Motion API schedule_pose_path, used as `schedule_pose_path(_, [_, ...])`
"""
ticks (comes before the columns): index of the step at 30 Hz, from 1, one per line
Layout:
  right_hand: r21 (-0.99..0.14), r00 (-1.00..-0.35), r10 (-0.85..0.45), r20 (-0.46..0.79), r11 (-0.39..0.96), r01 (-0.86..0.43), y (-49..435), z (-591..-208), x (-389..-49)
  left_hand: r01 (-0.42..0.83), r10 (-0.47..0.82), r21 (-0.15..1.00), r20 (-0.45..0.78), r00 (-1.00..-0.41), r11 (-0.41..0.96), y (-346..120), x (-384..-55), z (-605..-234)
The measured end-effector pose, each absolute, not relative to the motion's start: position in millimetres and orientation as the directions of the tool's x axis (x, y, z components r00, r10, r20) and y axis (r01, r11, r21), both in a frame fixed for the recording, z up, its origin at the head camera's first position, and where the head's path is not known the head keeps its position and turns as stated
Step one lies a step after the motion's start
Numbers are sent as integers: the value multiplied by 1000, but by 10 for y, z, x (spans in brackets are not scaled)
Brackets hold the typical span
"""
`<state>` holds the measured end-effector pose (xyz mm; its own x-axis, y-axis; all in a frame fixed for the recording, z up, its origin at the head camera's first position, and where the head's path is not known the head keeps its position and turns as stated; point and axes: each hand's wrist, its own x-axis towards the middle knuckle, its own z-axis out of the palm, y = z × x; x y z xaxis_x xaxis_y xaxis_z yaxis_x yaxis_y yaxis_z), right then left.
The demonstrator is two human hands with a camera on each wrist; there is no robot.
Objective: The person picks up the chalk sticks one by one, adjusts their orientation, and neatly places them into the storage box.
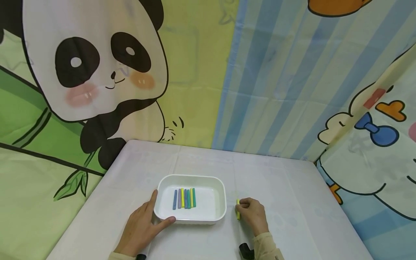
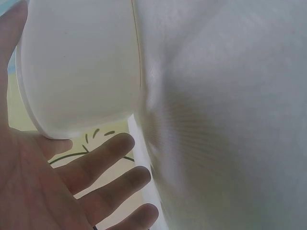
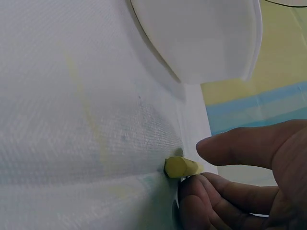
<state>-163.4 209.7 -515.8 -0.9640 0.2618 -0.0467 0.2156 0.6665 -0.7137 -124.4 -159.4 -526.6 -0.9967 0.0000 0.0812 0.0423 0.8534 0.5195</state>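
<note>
A white tray (image 1: 211, 198) stands on the table. Inside it, several sticks of coloured chalk (image 1: 188, 199) lie side by side: blue, purple, yellow and green. My left hand (image 1: 143, 220) spans the tray's near left corner, thumb on the front rim and index finger along the left side. In the left wrist view its other fingers (image 2: 112, 187) stretch out below the tray wall. To the right of the tray, my right hand (image 1: 252, 213) pinches a yellow chalk stick (image 3: 180, 167) close over the tabletop, with curled fingers below it and the thumb above.
A white cloth covers the table (image 1: 286, 202), and a faint yellow streak (image 3: 86, 103) marks it in the right wrist view. Behind hang printed curtains with a panda (image 1: 97, 72) and blue stripes (image 1: 260, 72). A black strap piece (image 1: 246, 251) sits by the right wrist.
</note>
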Motion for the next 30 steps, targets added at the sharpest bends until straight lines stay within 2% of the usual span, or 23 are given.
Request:
schedule_pose_path(18, [-708, -967, 253, -44, 675, 209, 2088, -5179, -1657, 42, 0, 523, 79, -997, 851, -1595, -1239, -5257])
schedule_pose_path(30, [-823, -955, 255, -151, 503, 264, 2188, -5237, -1697, 55, 5, 518, 98, -995, 853, -1597, -1229, -5269])
